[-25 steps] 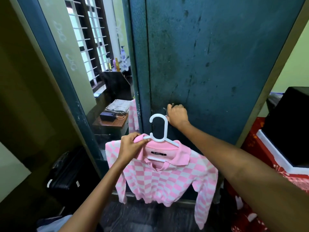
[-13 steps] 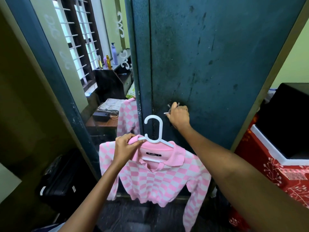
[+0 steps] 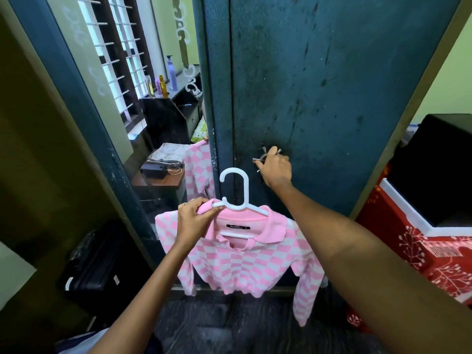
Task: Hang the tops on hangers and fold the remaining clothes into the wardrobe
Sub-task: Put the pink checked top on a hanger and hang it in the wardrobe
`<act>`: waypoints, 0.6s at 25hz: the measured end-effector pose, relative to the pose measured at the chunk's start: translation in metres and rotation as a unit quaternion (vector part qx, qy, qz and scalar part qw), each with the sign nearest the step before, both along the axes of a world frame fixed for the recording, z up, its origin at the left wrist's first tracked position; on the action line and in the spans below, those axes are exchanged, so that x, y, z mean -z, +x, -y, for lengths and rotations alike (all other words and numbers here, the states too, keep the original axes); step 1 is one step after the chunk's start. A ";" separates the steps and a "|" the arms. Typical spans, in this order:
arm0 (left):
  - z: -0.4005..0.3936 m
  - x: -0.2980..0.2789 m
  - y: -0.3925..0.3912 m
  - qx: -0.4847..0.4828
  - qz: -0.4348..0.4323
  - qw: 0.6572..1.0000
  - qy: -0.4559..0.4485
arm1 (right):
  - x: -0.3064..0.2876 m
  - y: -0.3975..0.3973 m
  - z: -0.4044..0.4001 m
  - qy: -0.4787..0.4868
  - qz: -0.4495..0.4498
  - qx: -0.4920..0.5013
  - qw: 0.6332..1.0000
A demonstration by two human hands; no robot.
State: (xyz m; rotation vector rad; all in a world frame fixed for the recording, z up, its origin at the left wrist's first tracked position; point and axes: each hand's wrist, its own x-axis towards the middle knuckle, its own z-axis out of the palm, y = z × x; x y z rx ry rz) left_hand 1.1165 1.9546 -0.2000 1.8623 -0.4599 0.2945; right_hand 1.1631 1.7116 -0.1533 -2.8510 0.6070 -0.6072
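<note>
A pink-and-white checked top (image 3: 245,261) hangs on a white plastic hanger (image 3: 236,192) in front of the dark teal wardrobe door (image 3: 319,85). My left hand (image 3: 195,218) grips the hanger's left shoulder together with the pink collar. My right hand (image 3: 275,167) is curled round the metal handle (image 3: 263,155) on the wardrobe door, just up and right of the hanger's hook. The door stands closed, so the inside of the wardrobe is hidden.
The left door holds a mirror (image 3: 143,103) reflecting a barred window, bottles and a small table. A black suitcase (image 3: 97,267) stands at lower left. A red patterned cloth (image 3: 419,254) covers furniture at right, under a black box (image 3: 439,164). Dark floor lies below.
My left hand and the hung top have shifted slightly left and lower. My right hand has stayed on the door handle, which now shows more of its metal spokes.
</note>
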 end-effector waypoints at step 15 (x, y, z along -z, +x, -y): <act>0.017 0.011 -0.095 0.021 -0.026 0.999 0.006 | 0.003 -0.104 0.010 -0.005 0.020 -0.083 0.996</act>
